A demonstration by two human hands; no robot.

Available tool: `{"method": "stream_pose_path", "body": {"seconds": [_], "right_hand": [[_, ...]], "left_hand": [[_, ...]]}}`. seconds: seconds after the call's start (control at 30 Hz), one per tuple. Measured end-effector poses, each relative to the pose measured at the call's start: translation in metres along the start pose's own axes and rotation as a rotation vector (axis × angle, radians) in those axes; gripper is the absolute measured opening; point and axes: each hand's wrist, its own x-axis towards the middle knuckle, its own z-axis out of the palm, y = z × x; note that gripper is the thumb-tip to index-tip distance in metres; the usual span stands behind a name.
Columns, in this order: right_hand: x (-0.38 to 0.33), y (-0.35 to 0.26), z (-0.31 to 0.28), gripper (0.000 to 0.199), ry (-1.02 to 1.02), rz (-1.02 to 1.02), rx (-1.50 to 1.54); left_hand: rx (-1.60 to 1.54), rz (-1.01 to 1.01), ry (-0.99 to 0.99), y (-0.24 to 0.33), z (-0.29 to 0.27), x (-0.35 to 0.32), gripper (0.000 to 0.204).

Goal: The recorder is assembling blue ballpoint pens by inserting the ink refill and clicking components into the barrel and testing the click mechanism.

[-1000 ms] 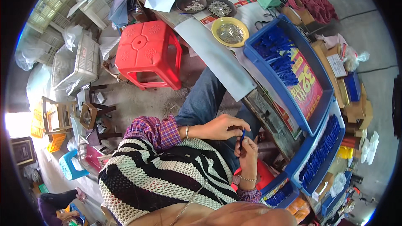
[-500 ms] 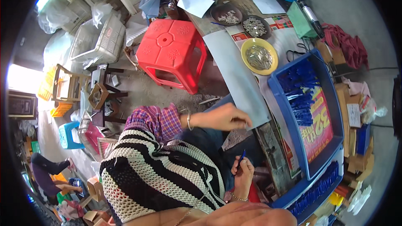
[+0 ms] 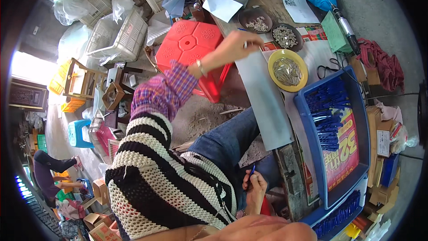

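Observation:
My left hand [image 3: 240,47] reaches over the table edge, close to two dark bowls [image 3: 254,20] that hold small metal parts. Its fingers are extended and slightly apart, and I make out nothing held in them. Low in front of me, my right hand [image 3: 256,188] is closed around a slim blue pen [image 3: 253,169], whose tip sticks up past the fingers. A yellow bowl [image 3: 304,73] of thin metal tubes sits right of the left hand. Further right, a blue tray [image 3: 301,107] holds bunches of blue pens [image 3: 327,125] on a pink and yellow printed sheet.
A smooth grey-white sheet [image 3: 267,107] lies along the near table edge. Beyond the yellow bowl are black scissors [image 3: 327,69] and a green block [image 3: 335,35]. A second tray with blue pens [image 3: 339,214] stands nearer me. A red stool [image 3: 187,42] stands left of the table.
My left hand has swung forward from above my lap to near the bowls, and its arm has stretched out. The right hand keeps the blue pen in almost the same place.

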Motion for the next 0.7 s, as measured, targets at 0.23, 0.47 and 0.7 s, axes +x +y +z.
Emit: {"method": "stream_pose_path", "body": {"seconds": [0.23,0.47,0.7], "right_hand": [[0.0,0.001,0.003,0.022,0.01,-0.025,-0.047],[-0.002,0.002,0.004,0.022,0.037,-0.019,-0.058],[0.004,0.006,0.018,0.02,0.029,-0.011,-0.049]], "left_hand": [[0.275,-0.056,0.032,-0.079,0.002,0.07,0.025],[0.562,-0.014,0.094,-0.087,0.03,0.07,0.021],[0.473,-0.033,0.099,-0.095,0.01,0.062,0.014]]}}
